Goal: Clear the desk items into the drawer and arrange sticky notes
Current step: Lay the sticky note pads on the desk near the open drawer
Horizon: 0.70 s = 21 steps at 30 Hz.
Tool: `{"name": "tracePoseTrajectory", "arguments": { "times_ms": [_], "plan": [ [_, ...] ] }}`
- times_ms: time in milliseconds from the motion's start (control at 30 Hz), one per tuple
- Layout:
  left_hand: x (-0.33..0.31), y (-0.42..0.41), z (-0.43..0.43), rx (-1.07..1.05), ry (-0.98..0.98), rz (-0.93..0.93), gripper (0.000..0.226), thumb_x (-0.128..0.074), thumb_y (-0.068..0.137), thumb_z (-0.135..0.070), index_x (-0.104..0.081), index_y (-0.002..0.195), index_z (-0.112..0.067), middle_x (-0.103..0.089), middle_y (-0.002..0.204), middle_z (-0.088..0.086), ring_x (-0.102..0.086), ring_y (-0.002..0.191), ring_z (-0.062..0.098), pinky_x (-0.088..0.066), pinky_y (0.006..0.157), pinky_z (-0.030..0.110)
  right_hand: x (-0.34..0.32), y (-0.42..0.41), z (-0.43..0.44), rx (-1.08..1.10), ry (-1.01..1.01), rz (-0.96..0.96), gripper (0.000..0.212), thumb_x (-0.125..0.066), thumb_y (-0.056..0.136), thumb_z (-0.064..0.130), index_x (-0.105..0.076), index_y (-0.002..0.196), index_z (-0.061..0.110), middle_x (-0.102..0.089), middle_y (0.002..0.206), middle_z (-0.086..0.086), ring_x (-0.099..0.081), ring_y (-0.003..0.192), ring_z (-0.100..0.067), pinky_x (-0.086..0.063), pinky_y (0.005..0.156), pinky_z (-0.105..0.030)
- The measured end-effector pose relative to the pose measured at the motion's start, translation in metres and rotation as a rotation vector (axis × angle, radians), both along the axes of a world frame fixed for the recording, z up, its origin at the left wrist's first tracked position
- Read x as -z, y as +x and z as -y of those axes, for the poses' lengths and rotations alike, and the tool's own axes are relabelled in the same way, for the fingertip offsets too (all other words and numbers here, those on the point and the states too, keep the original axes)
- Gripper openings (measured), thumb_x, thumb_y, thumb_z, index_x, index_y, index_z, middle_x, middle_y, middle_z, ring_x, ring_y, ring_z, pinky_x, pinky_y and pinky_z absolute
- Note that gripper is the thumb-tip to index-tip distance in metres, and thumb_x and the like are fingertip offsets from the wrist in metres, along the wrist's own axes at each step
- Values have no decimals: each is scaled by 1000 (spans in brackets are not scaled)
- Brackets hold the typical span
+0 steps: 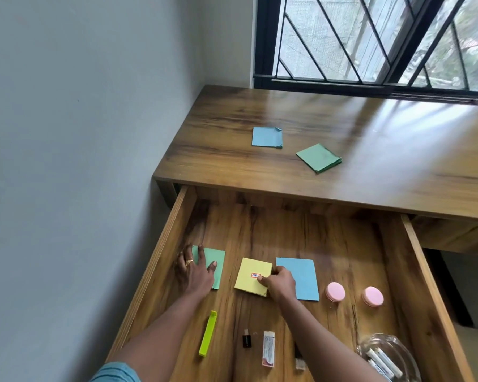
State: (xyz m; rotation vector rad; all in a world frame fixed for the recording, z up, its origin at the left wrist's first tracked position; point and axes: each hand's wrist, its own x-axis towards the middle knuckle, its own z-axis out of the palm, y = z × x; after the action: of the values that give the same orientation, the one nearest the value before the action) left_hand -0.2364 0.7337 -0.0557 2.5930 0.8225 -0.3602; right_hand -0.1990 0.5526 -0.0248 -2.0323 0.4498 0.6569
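— What fills most of the view?
— The wooden surface (370, 150) under a barred window (370, 40). Below its front edge, the drawer (287, 232) stands wide open.

— Where are the hands?
— Both forearms reach into the drawer. The left hand (195, 268) lies flat, fingers straight and spread. It rests palm down on the left part of the drawer green pad (217, 257), near the drawer's left wall. A ring (189, 262) shows on one finger. The right hand (279, 283) has curled fingers and pinches the right edge of the yellow pad (250, 282), thumb on the top sheet.

— The other sticky notes?
— The drawer blue pad (302, 277) lies just right of the yellow one, its left edge hidden behind the right hand. The top blue pad (267, 137) lies on the surface with one corner curled. To its right is the top green pad (318, 158), turned at an angle.

— Smaller things?
— A glass bowl (395, 346) in the drawer's near right corner holds white sticks (381, 359). A pink case (335, 291) and a second pink case (372, 296) sit right of the drawer blue pad. Nearer the front lie a lime clip (208, 333), an eraser (268, 348) and a small black plug (247, 341).

— Any writing?
— The yellow pad has a white label (255, 275) with a red border. Its blue marks look like "S7", but the thumb half covers them, so I can't be sure. The print on the eraser's sleeve is too small to read.
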Motion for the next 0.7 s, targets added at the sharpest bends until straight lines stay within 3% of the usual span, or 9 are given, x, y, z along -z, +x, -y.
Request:
{"name": "tracePoseTrajectory", "arguments": {
  "times_ms": [167,333,433,533,633,700],
  "plan": [
    [3,-3,-2,14,18,-26,63,-27,100,-45,5,151,-26,15,158,6,12,145,32,-2,119,48,-2,6,-8,-36,-40,-13,43,-68,85,15,-53,123,1,-60,122,-12,-59,110,-26,-52,84,-31],
    [4,-6,-5,29,25,-45,64,-23,101,-44,10,151,-22,18,158,5,16,146,30,8,117,46,-11,1,-25,-112,-244,46,33,-63,89,16,-56,119,2,-60,117,-12,-60,104,-25,-43,68,-27],
    [-1,-6,-2,5,38,-16,62,-23,101,-42,5,151,-20,16,158,6,15,146,30,9,117,45,-12,-5,-30,-169,-347,91,30,-59,91,15,-56,119,3,-61,115,-11,-61,101,-24,-41,67,-25],
    [-7,-2,3,-35,13,129,57,-25,101,-40,-10,152,-18,8,160,7,6,147,30,-2,119,44,-15,-6,-31,-228,-395,123,31,-59,91,16,-55,120,5,-60,115,-10,-61,99,-22,-43,67,-24],
    [-25,12,7,7,30,343,64,-16,93,-46,-31,147,-16,-18,157,9,-18,143,34,-25,113,52,-31,4,-28,-252,-467,220,28,-60,90,18,-56,117,9,-58,116,-7,-58,94,-19,-45,71,-24],
    [-42,31,7,32,101,477,58,-23,94,-41,-41,142,-14,-33,151,10,-31,137,33,-34,109,49,-50,21,-21,-253,-525,361,24,-57,91,14,-56,115,9,-56,114,-9,-53,92,-18,-44,73,-25]
  ]
}}
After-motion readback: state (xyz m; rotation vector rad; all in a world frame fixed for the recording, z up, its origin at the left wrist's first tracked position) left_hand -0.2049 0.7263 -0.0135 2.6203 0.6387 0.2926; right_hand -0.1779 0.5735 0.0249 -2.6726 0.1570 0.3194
